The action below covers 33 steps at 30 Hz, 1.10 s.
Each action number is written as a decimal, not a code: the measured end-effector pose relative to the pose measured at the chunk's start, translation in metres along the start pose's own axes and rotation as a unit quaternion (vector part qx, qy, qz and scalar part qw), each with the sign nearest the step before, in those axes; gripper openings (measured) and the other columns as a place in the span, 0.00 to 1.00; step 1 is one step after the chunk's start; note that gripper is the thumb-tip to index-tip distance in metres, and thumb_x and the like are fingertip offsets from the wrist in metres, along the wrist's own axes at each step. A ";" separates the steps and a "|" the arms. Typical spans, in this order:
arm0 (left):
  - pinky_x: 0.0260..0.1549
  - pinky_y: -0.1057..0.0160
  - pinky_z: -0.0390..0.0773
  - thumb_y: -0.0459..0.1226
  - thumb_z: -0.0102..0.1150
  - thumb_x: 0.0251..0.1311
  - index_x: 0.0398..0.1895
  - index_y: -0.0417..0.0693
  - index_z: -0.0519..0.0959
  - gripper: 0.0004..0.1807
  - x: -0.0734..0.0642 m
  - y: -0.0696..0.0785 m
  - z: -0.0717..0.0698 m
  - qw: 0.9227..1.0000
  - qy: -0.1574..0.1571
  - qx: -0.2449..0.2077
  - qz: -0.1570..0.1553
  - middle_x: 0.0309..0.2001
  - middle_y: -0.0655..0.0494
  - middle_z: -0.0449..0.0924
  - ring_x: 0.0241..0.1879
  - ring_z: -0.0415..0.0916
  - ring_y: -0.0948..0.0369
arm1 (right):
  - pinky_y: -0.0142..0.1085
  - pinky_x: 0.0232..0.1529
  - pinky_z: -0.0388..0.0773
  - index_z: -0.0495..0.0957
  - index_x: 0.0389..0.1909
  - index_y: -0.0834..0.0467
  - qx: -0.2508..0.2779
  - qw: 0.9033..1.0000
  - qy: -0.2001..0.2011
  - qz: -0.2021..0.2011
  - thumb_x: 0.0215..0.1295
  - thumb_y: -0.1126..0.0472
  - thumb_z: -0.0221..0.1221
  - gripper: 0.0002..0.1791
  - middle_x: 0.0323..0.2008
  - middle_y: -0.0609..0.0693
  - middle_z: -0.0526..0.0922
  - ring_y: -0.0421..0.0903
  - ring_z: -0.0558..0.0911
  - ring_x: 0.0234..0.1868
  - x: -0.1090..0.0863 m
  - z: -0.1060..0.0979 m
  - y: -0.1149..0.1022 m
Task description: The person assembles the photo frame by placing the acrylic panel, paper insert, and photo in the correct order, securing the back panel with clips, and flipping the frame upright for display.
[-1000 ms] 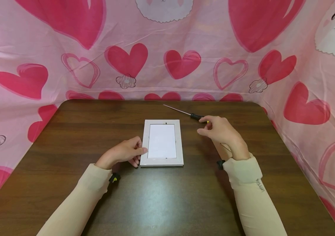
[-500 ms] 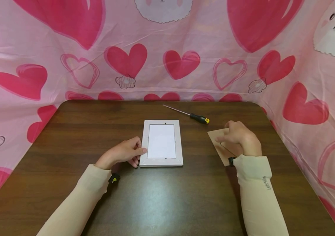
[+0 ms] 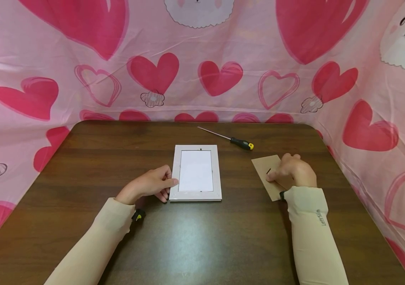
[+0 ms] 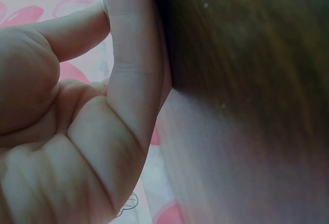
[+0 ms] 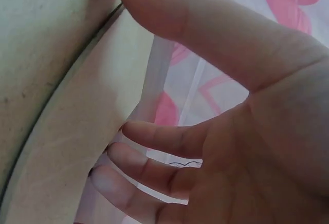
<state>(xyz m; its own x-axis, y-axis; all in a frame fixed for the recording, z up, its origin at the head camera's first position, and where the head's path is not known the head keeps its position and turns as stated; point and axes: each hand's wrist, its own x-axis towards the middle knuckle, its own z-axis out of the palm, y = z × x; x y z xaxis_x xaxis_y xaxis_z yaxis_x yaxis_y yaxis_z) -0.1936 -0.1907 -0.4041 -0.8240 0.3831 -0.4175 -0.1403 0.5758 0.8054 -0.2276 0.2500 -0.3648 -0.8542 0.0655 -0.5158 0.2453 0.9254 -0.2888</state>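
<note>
A person's left hand (image 3: 154, 182) pinches the left border of a white picture frame (image 3: 217, 170), thumb on top and fingers at the side, on a dark wooden table (image 3: 188, 245). Just right of that pinch, a white panel (image 3: 196, 170) fills the frame's opening. Between the two grips and farther out than either, a screwdriver (image 3: 238, 141) lies untouched. At right, a tan board (image 3: 267, 164) shows partly beneath the right hand (image 3: 293, 170), thumb on its face beside a dark slit (image 3: 268, 171), fingertips at its far edge, pinching it across; whether it is lifted is unclear. The step in hand appears to be taking up the board while the frame is steadied; the next move likely calls for a secure hold on the board's edges
</note>
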 end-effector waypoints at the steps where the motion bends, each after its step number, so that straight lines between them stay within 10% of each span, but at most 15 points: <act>1: 0.28 0.60 0.89 0.39 0.64 0.75 0.43 0.40 0.68 0.15 0.000 0.000 0.000 1.000 0.000 0.000 0.000 0.31 0.43 0.78 0.25 0.79 0.56 | 0.65 0.52 0.80 0.63 0.62 0.76 0.002 1.000 0.000 0.000 0.59 0.43 0.73 0.48 0.50 0.72 0.64 0.68 0.76 0.48 0.001 0.000 0.001; 19: 0.28 0.60 0.89 0.39 0.64 0.75 0.43 0.40 0.68 0.14 0.001 -0.001 0.001 1.000 0.000 0.001 -0.002 0.31 0.43 0.78 0.25 0.79 0.56 | 0.49 0.46 0.81 0.74 0.56 0.74 0.101 0.994 0.023 -0.030 0.64 0.49 0.74 0.36 0.46 0.65 0.80 0.61 0.80 0.45 0.016 -0.003 0.025; 33: 0.29 0.60 0.89 0.40 0.65 0.75 0.44 0.41 0.69 0.15 0.003 -0.004 0.000 1.000 0.002 0.006 -0.001 0.32 0.43 0.79 0.25 0.80 0.56 | 0.63 0.65 0.73 0.57 0.71 0.79 0.102 0.993 0.055 -0.031 0.64 0.39 0.73 0.57 0.61 0.74 0.71 0.69 0.73 0.59 0.023 -0.004 0.040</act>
<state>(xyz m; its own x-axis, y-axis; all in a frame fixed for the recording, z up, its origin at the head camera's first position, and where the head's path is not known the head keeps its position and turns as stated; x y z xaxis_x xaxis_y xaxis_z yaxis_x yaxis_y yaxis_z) -0.1957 -0.1917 -0.4082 -0.8254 0.3794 -0.4181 -0.1363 0.5848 0.7996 -0.2391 0.2905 -0.3845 -0.9125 0.0609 -0.4045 0.2689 0.8344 -0.4810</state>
